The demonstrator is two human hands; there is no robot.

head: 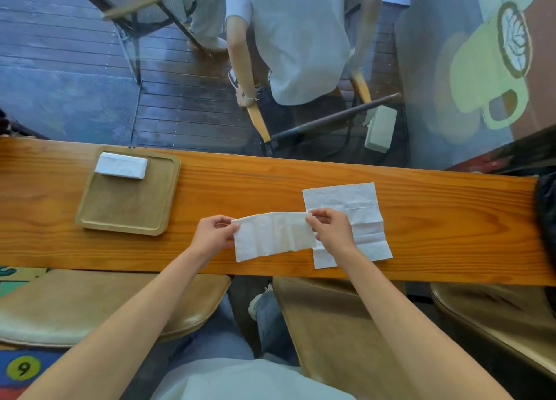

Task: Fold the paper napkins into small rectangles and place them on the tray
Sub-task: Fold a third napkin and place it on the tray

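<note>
I hold a white paper napkin (272, 235), folded over once into a wide strip, just above the wooden counter (270, 183). My left hand (212, 234) pinches its upper left corner and my right hand (331, 229) pinches its upper right corner. A second napkin (355, 207) lies unfolded and flat on the counter to the right, partly under my right hand. On the left sits a square wooden tray (129, 207), and a stack of folded napkins (121, 165) rests in its far left corner.
A glass pane rises right behind the counter's far edge and mirrors a person and chairs. Padded stools (99, 303) stand below the counter's near edge. A dark object (546, 207) sits at the counter's right end.
</note>
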